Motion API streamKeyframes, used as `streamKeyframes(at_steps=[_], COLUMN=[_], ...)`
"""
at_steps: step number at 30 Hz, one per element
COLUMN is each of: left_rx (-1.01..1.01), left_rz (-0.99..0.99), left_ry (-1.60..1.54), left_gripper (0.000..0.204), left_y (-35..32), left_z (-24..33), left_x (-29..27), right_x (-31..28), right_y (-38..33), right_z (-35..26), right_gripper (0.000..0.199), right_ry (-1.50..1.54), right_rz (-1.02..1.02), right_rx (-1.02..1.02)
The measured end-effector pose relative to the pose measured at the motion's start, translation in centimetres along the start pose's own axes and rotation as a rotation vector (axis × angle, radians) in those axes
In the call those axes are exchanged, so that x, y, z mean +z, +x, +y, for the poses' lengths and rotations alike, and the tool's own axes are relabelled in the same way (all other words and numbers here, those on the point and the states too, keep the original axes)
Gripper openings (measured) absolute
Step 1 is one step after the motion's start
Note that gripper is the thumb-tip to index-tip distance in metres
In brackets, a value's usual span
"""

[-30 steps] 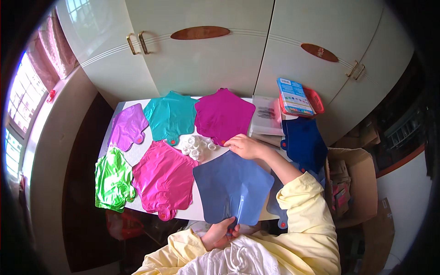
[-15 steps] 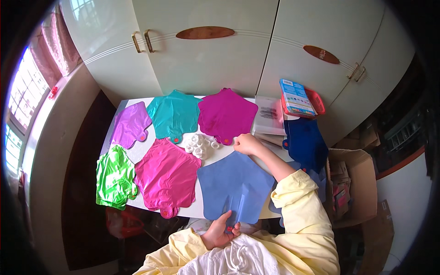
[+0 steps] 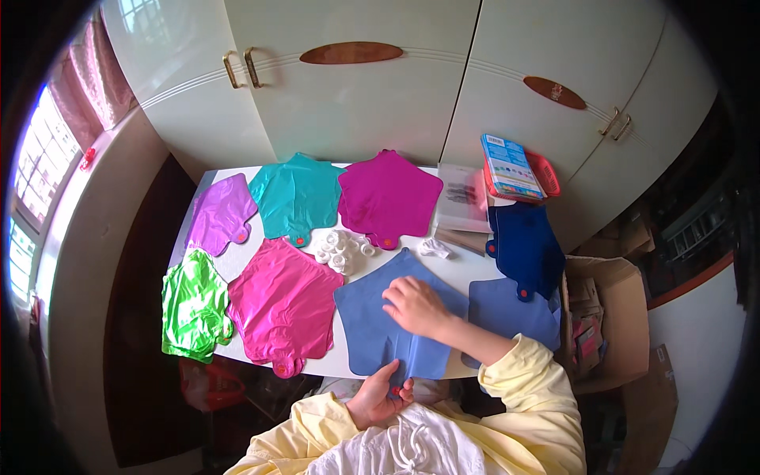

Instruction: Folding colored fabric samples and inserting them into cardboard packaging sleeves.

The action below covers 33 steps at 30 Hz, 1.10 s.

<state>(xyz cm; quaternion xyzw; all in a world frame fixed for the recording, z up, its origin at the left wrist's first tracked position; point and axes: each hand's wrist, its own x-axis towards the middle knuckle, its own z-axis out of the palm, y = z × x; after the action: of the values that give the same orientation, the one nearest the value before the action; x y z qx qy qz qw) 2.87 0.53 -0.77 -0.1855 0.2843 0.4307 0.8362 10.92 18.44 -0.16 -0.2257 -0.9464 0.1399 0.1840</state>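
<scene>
The right hand (image 3: 416, 307) has drawn back from beyond the far point of the blue star (image 3: 372, 321) and is now over its middle, baring a small white clump (image 3: 434, 248) on the table (image 3: 339, 362). The sleeve has also shifted, so more of the second blue sheet (image 3: 511, 309) shows, partly under the navy one (image 3: 526, 241).

The star lies flat at the near edge of the table, between the pink one (image 3: 285, 305) and the second blue sheet, its tab (image 3: 398, 378) toward the person. The left hand (image 3: 378, 400) pinches that tab, thumb on top, a red dot (image 3: 395, 391) showing by the fingers. The right hand is loosely curled, fingertips drawn together; whether it holds something thin, or touches the foil, I cannot tell.

The left grip matters most here: a light, steady pinch should anchor the star, while squeezing harder could crease the tab. Pale streaks run up from the tab — perhaps folds — so it seems wise to keep that part straight. The foil looks slick and would probably slide under a pull, so gentle right-hand contact is best, well clear of the white rolls (image 3: 340, 252) near its left side.
</scene>
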Motion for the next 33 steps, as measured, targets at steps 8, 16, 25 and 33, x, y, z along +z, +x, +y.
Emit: streamKeyframes(at_steps=[8,16,25,33], left_rx=[0.029,0.043,0.798,1.243], left_rz=[0.011,0.139,0.207,0.891], left_ry=[0.020,0.307,0.871,1.967], left_gripper=[0.037,0.032,0.028,0.034], left_y=[0.5,-1.4,-3.4,-0.2], left_z=[-0.1,0.5,6.2,8.3], left_x=[0.0,1.8,-0.3,1.9], right_x=[0.9,0.8,0.7,0.8], right_y=[0.9,1.0,1.0,0.9], right_z=[2.8,2.9,2.7,3.0], right_gripper=[0.046,0.053,0.048,0.043], right_ry=[-0.065,-0.127,-0.152,-0.134], right_rz=[0.152,0.159,0.164,0.169], right_rx=[0.003,-0.001,-0.035,-0.063])
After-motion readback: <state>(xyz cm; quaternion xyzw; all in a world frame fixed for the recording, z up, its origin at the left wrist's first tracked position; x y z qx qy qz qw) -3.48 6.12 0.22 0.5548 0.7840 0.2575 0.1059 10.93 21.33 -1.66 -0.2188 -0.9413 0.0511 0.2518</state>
